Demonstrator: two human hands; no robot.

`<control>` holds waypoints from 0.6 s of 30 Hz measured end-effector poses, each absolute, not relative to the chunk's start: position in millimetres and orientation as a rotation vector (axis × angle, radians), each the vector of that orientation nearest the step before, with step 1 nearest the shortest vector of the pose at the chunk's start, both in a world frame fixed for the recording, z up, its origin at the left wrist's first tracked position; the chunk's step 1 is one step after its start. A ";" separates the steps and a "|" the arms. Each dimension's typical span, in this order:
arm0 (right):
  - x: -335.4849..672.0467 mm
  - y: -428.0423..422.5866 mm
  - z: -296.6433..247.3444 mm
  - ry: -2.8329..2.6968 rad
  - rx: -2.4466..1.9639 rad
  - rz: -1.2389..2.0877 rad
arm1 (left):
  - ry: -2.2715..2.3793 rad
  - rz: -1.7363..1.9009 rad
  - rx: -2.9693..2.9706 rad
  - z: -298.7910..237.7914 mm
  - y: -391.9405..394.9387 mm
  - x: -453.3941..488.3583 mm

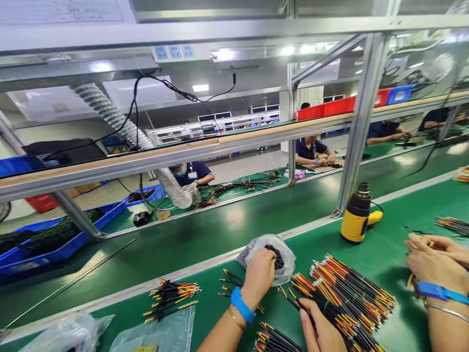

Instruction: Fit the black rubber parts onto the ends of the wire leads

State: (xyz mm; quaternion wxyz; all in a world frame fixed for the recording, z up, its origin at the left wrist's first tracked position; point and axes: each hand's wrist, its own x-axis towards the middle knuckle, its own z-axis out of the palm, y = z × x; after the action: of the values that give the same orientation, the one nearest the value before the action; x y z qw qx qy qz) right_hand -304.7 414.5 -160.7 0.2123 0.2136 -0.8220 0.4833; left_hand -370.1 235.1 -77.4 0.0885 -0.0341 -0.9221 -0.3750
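My left hand (261, 275), with a blue wristband, reaches into a clear plastic bag (284, 247) of small black parts (278, 256); its fingers are closed on some of them. My right hand (319, 328) is at the bottom edge, fingers curled around thin black wires (293, 299) with red and yellow ends. Just right of it lies a large heap of the same wires (348, 293). A smaller bundle (172, 298) lies to the left, and another bundle (274, 340) lies between my arms.
A co-worker's two hands (434, 261) work at the right edge. A yellow heat gun (357, 215) stands on the green bench (384, 254). Empty plastic bags (69, 332) lie at the front left. A conveyor belt (205, 234), metal frame posts (361, 122) and seated workers are beyond.
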 end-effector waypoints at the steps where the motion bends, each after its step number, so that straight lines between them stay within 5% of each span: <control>1: -309.0 414.1 -151.1 -2.269 0.556 1.404 | -2.685 -1.238 -0.106 -72.8 231.6 -364.7; 10: -315.5 374.4 -96.2 -2.032 0.308 2.117 | -2.098 -2.312 -0.071 -43.7 215.4 -310.4; 18: -307.0 373.7 -85.2 -2.172 0.396 2.082 | -1.751 -2.703 -0.091 -35.9 209.0 -299.8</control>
State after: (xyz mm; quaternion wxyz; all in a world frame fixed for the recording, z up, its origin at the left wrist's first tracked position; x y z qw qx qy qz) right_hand -307.0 373.7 -85.2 0.0534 0.1303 -0.7146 0.6852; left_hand -299.8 209.0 -35.9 -0.0402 -0.0281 -0.5429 -0.8384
